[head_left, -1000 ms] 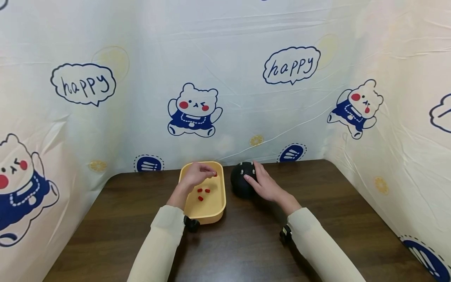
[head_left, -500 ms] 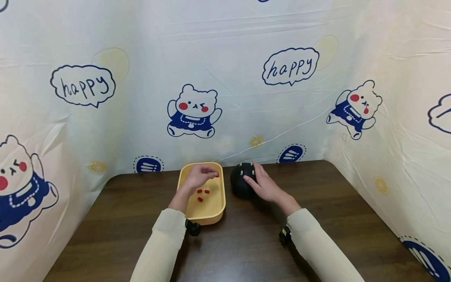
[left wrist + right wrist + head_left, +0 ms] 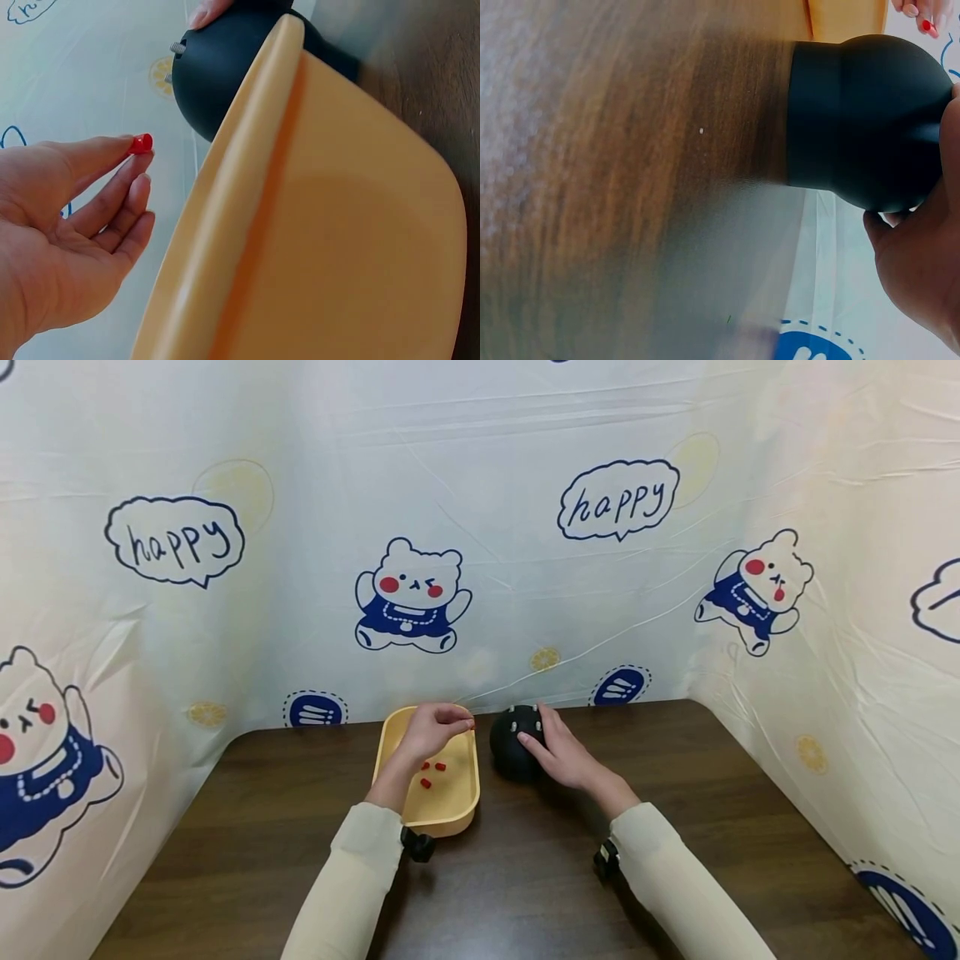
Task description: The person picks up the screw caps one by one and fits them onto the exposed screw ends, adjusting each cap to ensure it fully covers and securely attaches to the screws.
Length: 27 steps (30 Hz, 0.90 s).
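My left hand [image 3: 431,733] pinches a small red cylindrical cap [image 3: 141,143] between thumb and forefinger. It is above the far right part of a yellow tray [image 3: 444,806]. Several more red caps [image 3: 426,783] lie on the tray floor, partly behind my wrist. To the right of the tray a rounded black base [image 3: 508,758] stands on the table, with short threaded metal studs [image 3: 177,48] on its upper part. My right hand [image 3: 564,752] grips it from the right side, its thumb near the studs. In the right wrist view the base's lower collar meets the table.
The dark wooden table [image 3: 495,902] carries the tray and base near its back edge. Behind and at both sides hangs a pale printed cloth [image 3: 510,610]. A black wrist camera [image 3: 417,845] sits on my left sleeve, close to the tray's front corner.
My left hand, with the red cap, has moved slightly right across the tray toward the black base. My right hand and the base have stayed in place.
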### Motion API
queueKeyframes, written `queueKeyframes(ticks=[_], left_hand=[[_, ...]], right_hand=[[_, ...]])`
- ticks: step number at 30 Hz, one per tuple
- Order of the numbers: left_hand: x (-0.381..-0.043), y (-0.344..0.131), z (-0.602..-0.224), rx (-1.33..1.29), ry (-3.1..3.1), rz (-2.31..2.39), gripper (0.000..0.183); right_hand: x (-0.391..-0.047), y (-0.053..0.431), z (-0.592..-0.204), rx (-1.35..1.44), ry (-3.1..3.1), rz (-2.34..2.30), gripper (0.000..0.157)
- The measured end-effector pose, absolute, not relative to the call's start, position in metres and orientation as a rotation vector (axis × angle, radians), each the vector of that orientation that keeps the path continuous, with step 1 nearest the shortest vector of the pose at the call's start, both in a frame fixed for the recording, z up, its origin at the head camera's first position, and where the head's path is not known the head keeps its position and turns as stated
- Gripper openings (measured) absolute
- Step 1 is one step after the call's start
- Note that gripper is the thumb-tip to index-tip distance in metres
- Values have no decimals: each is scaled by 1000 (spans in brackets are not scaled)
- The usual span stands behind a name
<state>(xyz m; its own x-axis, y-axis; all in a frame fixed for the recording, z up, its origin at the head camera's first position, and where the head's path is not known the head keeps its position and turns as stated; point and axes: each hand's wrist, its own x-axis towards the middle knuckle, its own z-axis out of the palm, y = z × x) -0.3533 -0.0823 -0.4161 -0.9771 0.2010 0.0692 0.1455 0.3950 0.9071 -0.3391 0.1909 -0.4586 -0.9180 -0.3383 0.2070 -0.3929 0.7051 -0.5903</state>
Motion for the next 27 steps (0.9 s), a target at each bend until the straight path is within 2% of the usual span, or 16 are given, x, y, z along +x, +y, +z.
queueKeyframes(ticks=[19, 27], left_hand=[[-358, -62, -414, 338, 2634, 1705, 20], [-360, -53, -409, 388, 2642, 1735, 14]], right_hand=[[-340, 191, -458, 608, -2808, 1007, 79], [-341, 190, -461, 606, -2808, 1012, 81]])
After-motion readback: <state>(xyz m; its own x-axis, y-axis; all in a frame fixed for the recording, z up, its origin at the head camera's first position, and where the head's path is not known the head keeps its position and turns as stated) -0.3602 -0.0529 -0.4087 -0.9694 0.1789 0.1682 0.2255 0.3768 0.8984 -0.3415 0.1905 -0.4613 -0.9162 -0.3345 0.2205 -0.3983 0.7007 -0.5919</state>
